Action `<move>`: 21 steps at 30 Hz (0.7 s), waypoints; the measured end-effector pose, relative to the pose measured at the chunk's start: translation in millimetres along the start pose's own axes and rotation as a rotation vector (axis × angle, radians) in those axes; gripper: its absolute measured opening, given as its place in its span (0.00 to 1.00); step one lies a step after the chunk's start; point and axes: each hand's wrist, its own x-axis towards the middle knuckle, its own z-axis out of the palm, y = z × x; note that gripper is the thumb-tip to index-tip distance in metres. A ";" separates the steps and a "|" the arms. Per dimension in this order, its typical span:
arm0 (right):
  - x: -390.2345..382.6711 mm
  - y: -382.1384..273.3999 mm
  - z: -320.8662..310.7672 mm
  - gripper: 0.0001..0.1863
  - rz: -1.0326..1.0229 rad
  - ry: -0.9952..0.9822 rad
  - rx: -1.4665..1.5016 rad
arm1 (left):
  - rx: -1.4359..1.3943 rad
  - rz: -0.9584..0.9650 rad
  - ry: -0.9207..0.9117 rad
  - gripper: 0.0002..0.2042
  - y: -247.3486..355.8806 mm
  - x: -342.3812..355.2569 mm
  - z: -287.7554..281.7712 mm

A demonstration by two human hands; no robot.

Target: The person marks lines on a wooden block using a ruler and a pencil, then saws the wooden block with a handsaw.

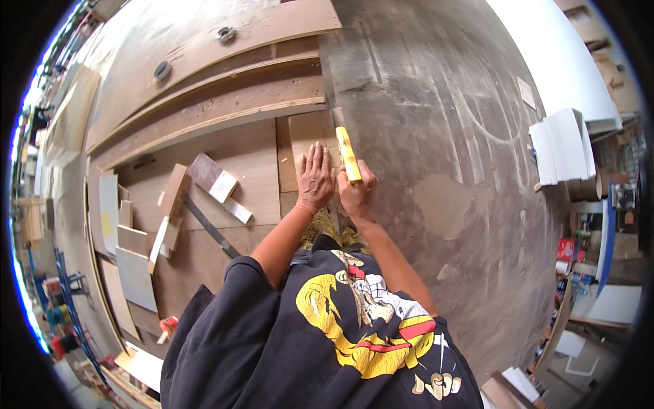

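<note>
My left hand (315,181) lies flat, fingers stretched out, on a thin light-brown wood piece (304,129) at the bench's right edge. Close beside it, my right hand (357,192) is closed around a yellow tool (348,155). The tool is long and narrow and points away from me along that edge; its exact kind and working end cannot be made out. A brown strip (287,160) shows left of the wood piece, next to a wide wooden panel (255,153).
Left of my hands lie wood offcuts (212,178), a dark flat strip (208,225) and grey boards (136,276). Long planks (218,119) stretch across the far side, with two round rolls (226,34) on a board. At right are the stained floor (443,204) and stacked white panels (562,146).
</note>
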 end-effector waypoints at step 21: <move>-10.7 -13.6 5.4 0.05 0.127 -0.115 0.025 | 0.010 -0.101 0.034 0.21 -1.9 3.8 0.6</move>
